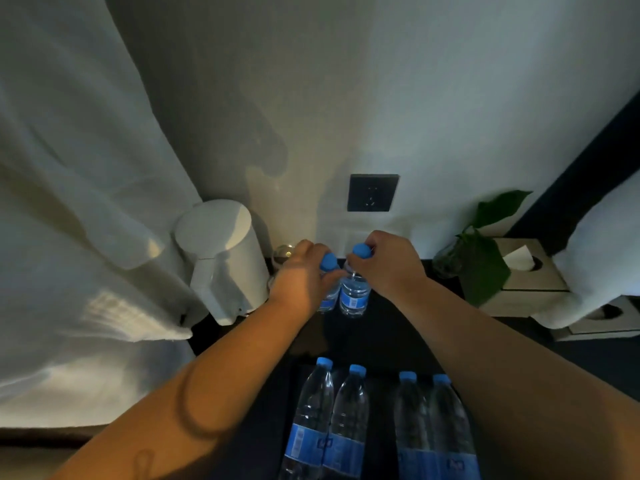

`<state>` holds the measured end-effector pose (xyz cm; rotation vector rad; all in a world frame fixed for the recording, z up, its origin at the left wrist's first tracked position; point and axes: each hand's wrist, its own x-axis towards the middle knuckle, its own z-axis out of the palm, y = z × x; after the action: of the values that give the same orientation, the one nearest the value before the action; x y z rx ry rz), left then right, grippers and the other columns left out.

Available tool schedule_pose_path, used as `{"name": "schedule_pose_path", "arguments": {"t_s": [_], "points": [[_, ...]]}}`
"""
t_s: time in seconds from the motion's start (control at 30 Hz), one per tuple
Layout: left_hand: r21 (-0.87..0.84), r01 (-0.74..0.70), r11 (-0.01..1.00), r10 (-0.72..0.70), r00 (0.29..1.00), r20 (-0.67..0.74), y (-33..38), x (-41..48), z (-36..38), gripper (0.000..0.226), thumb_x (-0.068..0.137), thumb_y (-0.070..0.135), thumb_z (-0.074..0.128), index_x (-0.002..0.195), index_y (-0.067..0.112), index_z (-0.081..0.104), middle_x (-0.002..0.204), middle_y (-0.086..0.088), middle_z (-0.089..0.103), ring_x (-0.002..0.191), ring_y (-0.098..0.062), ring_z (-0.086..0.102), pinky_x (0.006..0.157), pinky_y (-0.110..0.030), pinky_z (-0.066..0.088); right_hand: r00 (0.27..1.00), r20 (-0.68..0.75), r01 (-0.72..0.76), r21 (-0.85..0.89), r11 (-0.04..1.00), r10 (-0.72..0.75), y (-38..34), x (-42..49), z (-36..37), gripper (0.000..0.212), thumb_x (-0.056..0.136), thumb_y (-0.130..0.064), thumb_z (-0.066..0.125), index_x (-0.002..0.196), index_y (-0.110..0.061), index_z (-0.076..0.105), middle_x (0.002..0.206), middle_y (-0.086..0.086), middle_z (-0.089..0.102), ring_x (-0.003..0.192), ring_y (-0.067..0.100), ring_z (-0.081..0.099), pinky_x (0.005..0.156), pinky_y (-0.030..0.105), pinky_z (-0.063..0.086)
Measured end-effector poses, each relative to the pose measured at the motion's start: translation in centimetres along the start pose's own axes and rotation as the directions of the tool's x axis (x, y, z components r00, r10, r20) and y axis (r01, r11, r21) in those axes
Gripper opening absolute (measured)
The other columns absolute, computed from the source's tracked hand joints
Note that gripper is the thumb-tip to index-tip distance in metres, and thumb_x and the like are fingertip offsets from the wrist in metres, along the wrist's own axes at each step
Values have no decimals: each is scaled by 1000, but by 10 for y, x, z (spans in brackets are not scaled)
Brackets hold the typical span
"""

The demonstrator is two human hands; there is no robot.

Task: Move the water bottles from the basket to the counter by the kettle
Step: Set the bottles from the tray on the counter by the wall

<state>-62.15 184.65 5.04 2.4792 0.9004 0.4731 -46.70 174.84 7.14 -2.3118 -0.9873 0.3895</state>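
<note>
- Blue caps are where I pinch: my left hand closes on one bottle, my right hand on its neighbour.
- Both bottles stand touching on the dark counter, just beside the white kettle.
- Full, thin-walled plastic: I judge them weighty, squashy mid-body, so necks grip best.
- Four more bottles wait in the basket.
</note>
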Motion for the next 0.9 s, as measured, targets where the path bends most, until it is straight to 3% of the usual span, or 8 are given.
{"name": "schedule_pose_path", "arguments": {"t_s": [0.17,0.63,0.77,0.9], "points": [[-186,94,978,-100,995,-23,-11,14,-2,31,86,30,81,110,14,70,108,-1,58,92,-19,58,84,-31,48,999,-6,53,21,998,-53,9,5,1,21,83,-40,79,85,-28,61,74,-9,63,66,5,60,54,20,40],[-193,213,958,-220,975,-16,0,69,1,24,87,32,79,102,16,70,103,-2,57,86,-18,58,76,-26,42,995,-61,81,79,994,-76,6,44,4,24,95,-41,72,99,-17,70,79,-6,62,69,8,58,61,19,39],[-205,231,951,-237,972,-3,-6,65,7,36,86,37,78,116,20,66,111,3,54,92,-14,56,79,-26,42,1000,-4,29,105,994,-29,14,38,6,32,96,-41,69,120,-19,65,95,-3,67,83,15,65,71,28,51],[-183,225,957,-232,973,-20,-21,39,15,47,87,43,76,125,20,60,113,6,49,98,-11,51,82,-27,41,998,41,-47,119,992,43,26,17,14,31,97,-46,64,120,-26,57,89,-6,68,74,11,67,59,27,50]]}}
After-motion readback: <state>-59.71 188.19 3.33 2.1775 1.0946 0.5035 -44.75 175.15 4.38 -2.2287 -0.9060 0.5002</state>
